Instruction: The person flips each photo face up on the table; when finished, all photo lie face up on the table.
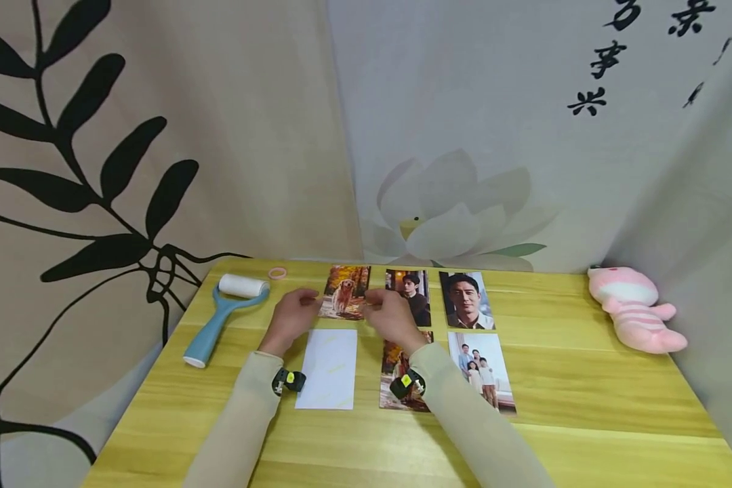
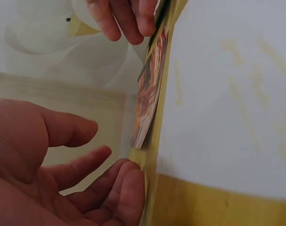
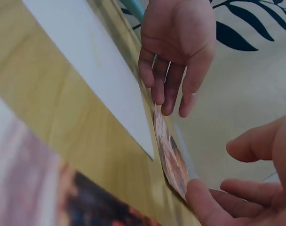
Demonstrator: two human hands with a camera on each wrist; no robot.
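Note:
A photo of a golden dog among autumn leaves (image 1: 345, 291) lies in the back row between my two hands. My left hand (image 1: 291, 318) is at its left side, thumb and fingers apart with nothing between them. At the photo's right edge, my right hand (image 1: 394, 317) has its fingertips close to the lower corner; the right wrist view shows a finger right at the edge of the photo (image 3: 172, 157). Directly in front lies a blank white sheet (image 1: 328, 373) with faint yellow marks. A second autumn dog photo (image 1: 390, 383) is partly hidden under my right wrist.
Two portrait photos, one of a person in dark clothes (image 1: 419, 308) and one close-up (image 1: 465, 301), lie at the back right, with a family photo (image 1: 483, 366) in front. At left are a blue-handled lint roller (image 1: 210, 339) and a pink ring (image 1: 277, 278). A pink plush toy (image 1: 637, 312) sits far right.

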